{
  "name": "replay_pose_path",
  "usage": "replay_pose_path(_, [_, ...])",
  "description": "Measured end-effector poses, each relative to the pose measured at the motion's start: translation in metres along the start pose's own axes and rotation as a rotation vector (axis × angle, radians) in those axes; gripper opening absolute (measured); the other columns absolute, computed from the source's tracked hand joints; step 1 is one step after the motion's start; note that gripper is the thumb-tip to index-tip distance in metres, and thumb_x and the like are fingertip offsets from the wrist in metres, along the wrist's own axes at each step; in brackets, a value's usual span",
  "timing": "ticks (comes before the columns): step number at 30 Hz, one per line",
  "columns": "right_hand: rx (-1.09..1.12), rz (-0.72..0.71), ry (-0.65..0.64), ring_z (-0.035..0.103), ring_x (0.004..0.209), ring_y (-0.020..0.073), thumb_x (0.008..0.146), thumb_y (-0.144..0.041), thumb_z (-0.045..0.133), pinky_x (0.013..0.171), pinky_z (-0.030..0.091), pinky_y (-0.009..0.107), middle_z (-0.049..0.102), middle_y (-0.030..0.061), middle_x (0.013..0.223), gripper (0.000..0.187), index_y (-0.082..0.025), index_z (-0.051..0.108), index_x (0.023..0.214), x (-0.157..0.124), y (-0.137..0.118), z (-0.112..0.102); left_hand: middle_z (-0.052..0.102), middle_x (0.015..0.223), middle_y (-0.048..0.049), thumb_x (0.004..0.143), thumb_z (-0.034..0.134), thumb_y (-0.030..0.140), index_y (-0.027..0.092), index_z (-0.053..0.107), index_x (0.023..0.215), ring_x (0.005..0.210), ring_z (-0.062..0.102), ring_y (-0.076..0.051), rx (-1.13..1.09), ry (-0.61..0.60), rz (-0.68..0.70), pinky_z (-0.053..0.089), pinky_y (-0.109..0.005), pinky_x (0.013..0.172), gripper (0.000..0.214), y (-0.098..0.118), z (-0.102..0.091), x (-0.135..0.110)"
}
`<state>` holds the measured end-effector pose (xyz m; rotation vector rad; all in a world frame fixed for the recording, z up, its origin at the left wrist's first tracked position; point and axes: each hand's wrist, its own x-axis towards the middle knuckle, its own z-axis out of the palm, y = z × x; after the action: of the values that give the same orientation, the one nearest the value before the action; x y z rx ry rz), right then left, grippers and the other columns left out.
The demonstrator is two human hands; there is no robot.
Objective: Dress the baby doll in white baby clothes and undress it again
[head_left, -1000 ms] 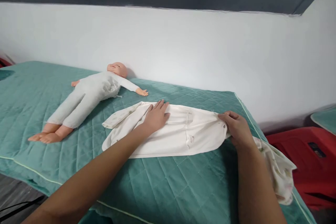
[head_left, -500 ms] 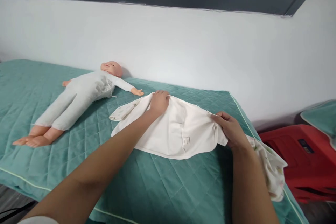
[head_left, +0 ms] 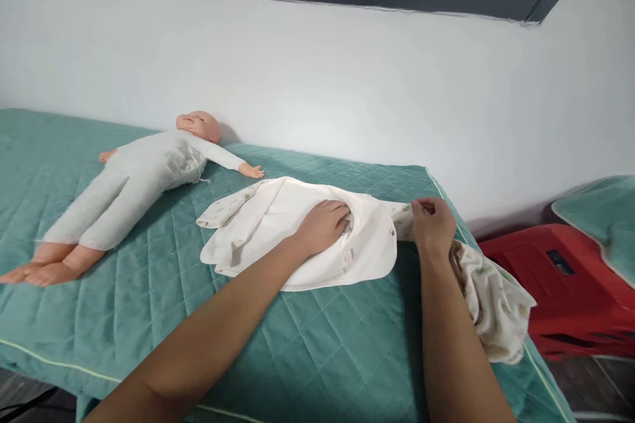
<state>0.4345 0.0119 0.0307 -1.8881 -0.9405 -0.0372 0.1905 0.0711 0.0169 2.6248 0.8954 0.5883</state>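
Observation:
A cream baby garment lies spread on the green quilted bed cover. My left hand presses on its middle, fingers curled into the cloth. My right hand pinches the garment's right end near the bed's far right corner. A printed part of the cloth hangs over the bed's right edge. A baby doll in a white suit lies on its back to the left, arms out, apart from both hands.
A white wall runs behind the bed, with a dark window frame above. A red plastic stool stands on the floor to the right, beside another green-covered surface.
My left hand slid from the garment's far left part to its middle, bunching the cloth. My right hand shifted slightly back and left along the right end. The view drifted right.

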Motion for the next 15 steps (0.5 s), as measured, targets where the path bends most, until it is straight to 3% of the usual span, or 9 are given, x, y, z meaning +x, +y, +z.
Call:
replay_pose_path(3, [0.011,-0.045,0.054,0.061,0.082,0.0213,0.081,-0.035,0.055,0.088,0.048,0.038,0.070,0.0083,0.090,0.020,-0.019,0.064,0.090,-0.001,0.000,0.004,0.052,0.151,-0.0054,0.101,0.037,0.030,0.024,0.055,0.136,0.145,0.041,-0.024,0.053,-0.065,0.016,0.029,-0.048,0.122,0.039,-0.001,0.001,0.002])
replay_pose_path(6, [-0.024,-0.040,0.066,0.061,0.084,0.0219,0.080,-0.036,0.056,0.089,0.048,0.039,0.070,0.0089,0.095,0.023,-0.019,0.063,0.094,-0.001,0.004,0.005,0.052,0.151,-0.0065,0.103,0.032,0.032,0.022,0.051,0.139,0.147,0.038,-0.024,0.117,-0.114,0.020,0.024,-0.053,0.123,0.042,0.000,0.004,0.007])
replay_pose_path(11, [-0.235,0.126,-0.107,0.060,0.091,0.0278,0.069,-0.042,0.069,0.089,0.048,0.043,0.068,0.0128,0.099,0.046,-0.016,0.062,0.106,-0.003,0.021,-0.001,0.062,0.136,-0.0115,0.100,0.036,0.031,0.017,0.064,0.118,0.134,0.049,-0.026,0.181,-0.153,0.053,0.025,-0.053,0.122,0.036,-0.003,0.007,0.020])
replay_pose_path(15, [-0.319,0.131,-0.180,0.060,0.095,0.0281,0.074,-0.033,0.062,0.091,0.047,0.042,0.066,0.0112,0.096,0.040,-0.016,0.063,0.110,-0.007,0.028,-0.003,0.064,0.132,-0.0126,0.098,0.041,0.029,0.016,0.067,0.111,0.132,0.050,-0.026,0.199,-0.150,0.060,0.026,-0.052,0.121,0.032,-0.006,0.008,0.026])
